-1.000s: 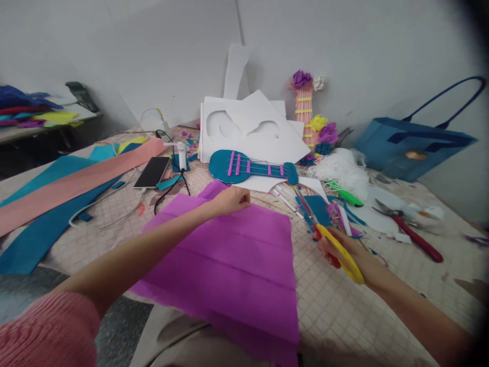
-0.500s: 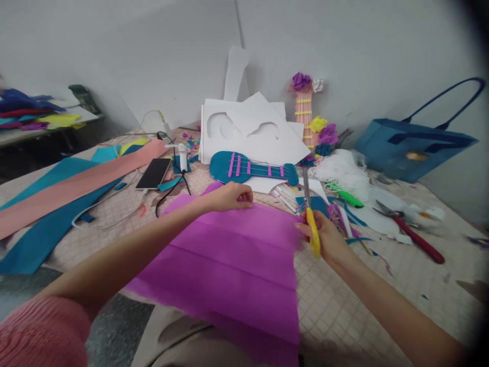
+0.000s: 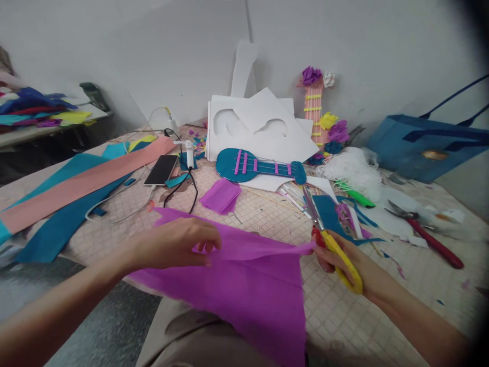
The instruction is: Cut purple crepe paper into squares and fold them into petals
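Observation:
A large purple sheet of crepe-like paper (image 3: 260, 285) with crease lines spreads over the table's near edge and my lap. My left hand (image 3: 179, 243) is over its left part, fingers curled and closed on the paper. At the right, my right hand (image 3: 344, 255) holds scissors (image 3: 336, 250) with yellow handles, blades pointing up and away. The same hand pinches the sheet's upper right corner between its fingertips, so the edge is drawn into a narrow fold. A small stack of purple paper squares (image 3: 221, 195) lies just beyond the sheet.
Beyond are a teal paper guitar (image 3: 260, 167), white cut-out boards (image 3: 263, 127) and a phone (image 3: 161, 170) with cables. Coloured paper strips (image 3: 87, 178) lie left. Red-handled pruners (image 3: 435, 244), white string (image 3: 351, 171) and a blue bag (image 3: 393, 142) are right.
Both hands have moved nearer to me, bringing the sheet's far edge with them. The stack of purple squares has come into view. The scissors have tilted and the sheet's right corner is now pulled taut.

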A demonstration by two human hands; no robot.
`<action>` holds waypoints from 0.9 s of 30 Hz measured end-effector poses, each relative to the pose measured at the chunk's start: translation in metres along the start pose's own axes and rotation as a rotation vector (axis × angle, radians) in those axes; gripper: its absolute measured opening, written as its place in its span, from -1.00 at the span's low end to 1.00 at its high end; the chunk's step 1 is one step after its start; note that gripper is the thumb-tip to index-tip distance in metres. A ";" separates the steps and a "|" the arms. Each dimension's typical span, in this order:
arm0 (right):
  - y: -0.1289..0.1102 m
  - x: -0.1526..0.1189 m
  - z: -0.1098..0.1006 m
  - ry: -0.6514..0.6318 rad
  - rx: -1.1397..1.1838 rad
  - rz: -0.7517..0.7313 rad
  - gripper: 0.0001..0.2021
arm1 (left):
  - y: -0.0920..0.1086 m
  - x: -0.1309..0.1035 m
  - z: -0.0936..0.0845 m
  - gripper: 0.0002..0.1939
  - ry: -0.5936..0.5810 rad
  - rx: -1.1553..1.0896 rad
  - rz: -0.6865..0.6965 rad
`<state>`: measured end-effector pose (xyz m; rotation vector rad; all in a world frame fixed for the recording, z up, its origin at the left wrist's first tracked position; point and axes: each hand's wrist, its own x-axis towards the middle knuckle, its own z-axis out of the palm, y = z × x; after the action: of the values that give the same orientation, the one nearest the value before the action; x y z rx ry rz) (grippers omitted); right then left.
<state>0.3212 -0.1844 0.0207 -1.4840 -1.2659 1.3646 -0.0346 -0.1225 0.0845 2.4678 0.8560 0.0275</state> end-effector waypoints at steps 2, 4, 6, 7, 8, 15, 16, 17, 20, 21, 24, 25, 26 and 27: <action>0.001 -0.002 -0.008 0.010 -0.045 0.002 -0.64 | -0.011 -0.014 -0.003 -0.87 0.035 -0.021 -0.095; 0.003 -0.001 -0.015 0.070 -0.102 0.002 -0.60 | -0.030 -0.023 -0.010 -0.82 0.166 0.059 -0.201; 0.006 0.004 -0.020 0.133 -0.175 -0.007 -0.58 | -0.049 -0.026 -0.015 -0.79 0.293 0.186 -0.270; 0.008 0.007 -0.021 0.149 -0.206 -0.021 -0.58 | -0.057 -0.025 -0.016 -0.80 0.320 0.222 -0.291; 0.011 0.011 -0.021 0.153 -0.233 -0.038 -0.58 | -0.064 -0.022 -0.015 -0.80 0.337 0.236 -0.300; 0.022 0.033 -0.001 0.173 -0.588 -0.153 -0.62 | -0.075 0.014 0.007 -0.83 0.229 0.240 -0.135; 0.022 0.035 0.002 0.175 -0.633 -0.164 -0.65 | -0.076 0.017 0.009 -0.82 0.209 0.251 -0.136; 0.022 0.037 0.005 0.174 -0.661 -0.171 -0.68 | -0.077 0.020 0.011 -0.83 0.191 0.258 -0.135; 0.022 0.040 0.010 0.156 -0.670 -0.171 -0.74 | -0.083 0.024 0.011 -0.85 0.153 0.227 -0.106; 0.023 0.041 0.010 0.149 -0.666 -0.169 -0.74 | -0.085 0.025 0.010 -0.85 0.139 0.206 -0.094; 0.024 0.042 0.011 0.135 -0.653 -0.167 -0.73 | -0.091 0.026 0.007 -0.87 0.099 0.163 -0.076; 0.024 0.042 0.012 0.134 -0.647 -0.166 -0.73 | -0.093 0.026 0.006 -0.88 0.096 0.159 -0.080; 0.024 0.042 0.011 0.134 -0.639 -0.164 -0.73 | -0.094 0.025 0.005 -0.88 0.095 0.158 -0.089; 0.024 0.041 0.011 0.135 -0.629 -0.165 -0.73 | -0.096 0.025 0.004 -0.88 0.093 0.157 -0.098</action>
<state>0.3123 -0.1509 -0.0138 -1.7912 -1.7808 0.7697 -0.0686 -0.0465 0.0310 2.5833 1.0549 0.0418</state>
